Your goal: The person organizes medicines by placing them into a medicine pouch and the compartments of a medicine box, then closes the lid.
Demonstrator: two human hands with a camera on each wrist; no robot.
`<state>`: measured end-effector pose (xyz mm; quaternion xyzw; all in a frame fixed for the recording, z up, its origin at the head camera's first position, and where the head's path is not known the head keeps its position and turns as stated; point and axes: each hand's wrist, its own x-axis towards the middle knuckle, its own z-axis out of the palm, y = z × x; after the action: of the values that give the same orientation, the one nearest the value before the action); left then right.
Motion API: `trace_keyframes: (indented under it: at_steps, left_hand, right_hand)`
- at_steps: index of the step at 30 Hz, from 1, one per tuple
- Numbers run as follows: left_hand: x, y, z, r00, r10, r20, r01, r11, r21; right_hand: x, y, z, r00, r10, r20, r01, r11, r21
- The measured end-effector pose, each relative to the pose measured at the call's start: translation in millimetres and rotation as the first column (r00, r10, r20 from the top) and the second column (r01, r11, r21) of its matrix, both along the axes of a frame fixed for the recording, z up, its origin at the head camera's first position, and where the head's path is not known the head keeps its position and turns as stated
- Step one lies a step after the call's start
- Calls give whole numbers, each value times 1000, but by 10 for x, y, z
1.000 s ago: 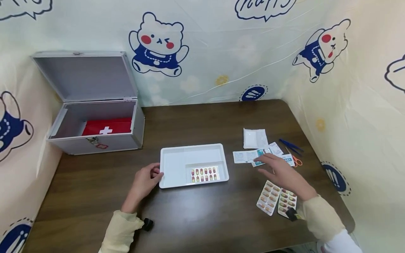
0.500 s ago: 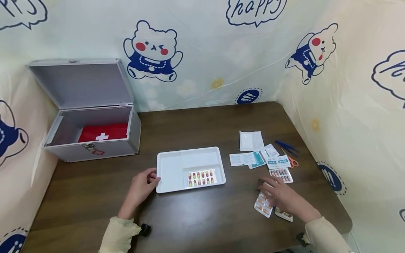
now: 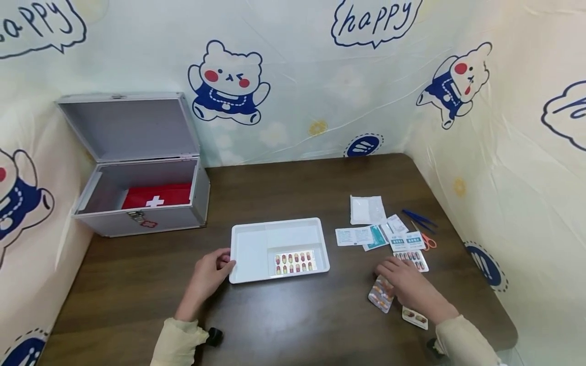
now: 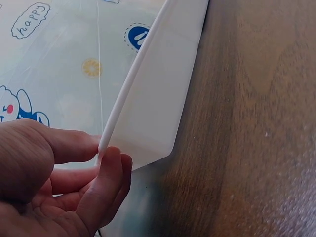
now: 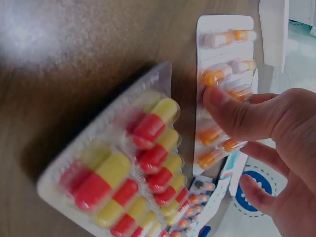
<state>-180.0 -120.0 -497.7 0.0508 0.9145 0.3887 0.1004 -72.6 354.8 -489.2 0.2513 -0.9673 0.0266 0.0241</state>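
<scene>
A white tray [image 3: 249, 249] lies on the table with a blister pack of capsules [image 3: 295, 263] in its front right compartment. At its left rim, my left hand [image 3: 208, 277] pinches the edge between thumb and fingers, as the left wrist view shows close up on the tray wall [image 4: 153, 98]. My right hand [image 3: 409, 287] holds a blister pack of orange and white capsules [image 5: 212, 134], its thumb on the capsule side and fingers behind. Beside it is a blister pack of red and yellow capsules [image 5: 148, 165], partly hidden by the hand in the head view.
Beyond the right hand lie another capsule blister pack [image 3: 415, 260], several paper packets [image 3: 354, 236], a white pouch [image 3: 368, 210], blue tweezers [image 3: 418, 218] and orange-handled scissors [image 3: 429, 241]. An open silver case [image 3: 151, 221] with a red pouch [image 3: 137, 196] inside stands back left.
My right hand has moved from above the paper packets toward the near blister packs and taken hold of the orange and white one, which now tilts. The left hand stays at the tray.
</scene>
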Motion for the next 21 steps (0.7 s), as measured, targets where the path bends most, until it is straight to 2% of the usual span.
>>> trace_keyframes:
  at_steps: [4, 7, 10, 15, 21]
  left_hand:
    - [9, -7, 2, 1000, 0, -3, 0, 1000, 9]
    - [8, -14, 0, 1000, -1, -1, 1, 1000, 14]
    - [4, -21, 1, 1000, -2, 2, 2, 1000, 17]
    - [-5, -29, -1, 1000, -4, -7, 5, 1000, 19]
    - [1, -25, 2, 1000, -3, 4, 3, 1000, 18]
  right_hand:
    - [-6, 25, 36, 1000, -2, -19, 2, 1000, -3]
    - [-23, 40, 51, 999, 31, -22, -33, 995, -98]
    - [-38, 36, 67, 998, 57, 39, -47, 974, -221]
    - [-67, -1, 123, 988, 38, 152, 14, 943, -332]
    - [-130, -87, 172, 983, -12, 181, 74, 938, -339]
